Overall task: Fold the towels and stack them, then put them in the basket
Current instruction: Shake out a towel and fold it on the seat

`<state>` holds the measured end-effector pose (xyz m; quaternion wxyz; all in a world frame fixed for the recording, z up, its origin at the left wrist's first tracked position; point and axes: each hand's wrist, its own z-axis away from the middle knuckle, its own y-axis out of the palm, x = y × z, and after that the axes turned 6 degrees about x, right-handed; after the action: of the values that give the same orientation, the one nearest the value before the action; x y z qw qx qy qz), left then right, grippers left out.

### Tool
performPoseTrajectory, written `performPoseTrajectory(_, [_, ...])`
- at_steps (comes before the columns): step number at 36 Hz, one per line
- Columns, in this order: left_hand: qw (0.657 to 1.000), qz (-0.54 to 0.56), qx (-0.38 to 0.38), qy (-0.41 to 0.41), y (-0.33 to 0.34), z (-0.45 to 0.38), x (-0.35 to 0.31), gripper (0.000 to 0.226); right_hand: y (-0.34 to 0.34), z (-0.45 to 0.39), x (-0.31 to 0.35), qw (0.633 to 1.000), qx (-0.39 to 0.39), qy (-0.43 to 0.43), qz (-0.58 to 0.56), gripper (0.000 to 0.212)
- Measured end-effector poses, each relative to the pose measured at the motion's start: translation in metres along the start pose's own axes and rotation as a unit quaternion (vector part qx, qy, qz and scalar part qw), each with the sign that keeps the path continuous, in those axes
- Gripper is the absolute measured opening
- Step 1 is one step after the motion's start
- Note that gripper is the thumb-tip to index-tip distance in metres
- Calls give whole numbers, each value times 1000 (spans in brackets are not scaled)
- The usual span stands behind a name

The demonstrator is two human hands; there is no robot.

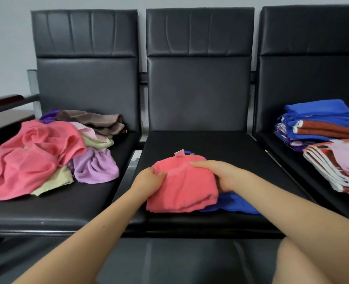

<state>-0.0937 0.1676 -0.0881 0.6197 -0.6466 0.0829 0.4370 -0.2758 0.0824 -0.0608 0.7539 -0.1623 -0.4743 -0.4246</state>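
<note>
Head view: pink towel (181, 185) gripped by both hands hides most of blue towel (231, 203).

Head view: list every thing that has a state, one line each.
Pink towel: folded, on blue towel.
Blue towel: under it, mostly hidden.
Left hand: grips pink towel.
Right hand: holds pink towel.
Loose pile: unfolded.
Folded stacks: stacked.
</note>
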Motion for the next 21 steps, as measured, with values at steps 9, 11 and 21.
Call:
performPoseTrajectory(9, [994, 98, -17, 47, -4, 5, 2, 21, 21, 25, 19, 991, -45, -124, -23, 30])
performPoseTrajectory(11, [989, 140, -6, 54, -6, 7, 1, 21, 23, 29, 26, 988, -56, -144, -19, 34])
performPoseTrajectory(21, [906, 340, 240, 81, -6, 9, -66, 76, 1, 66, 63, 961, -106, -247, -69, 14])
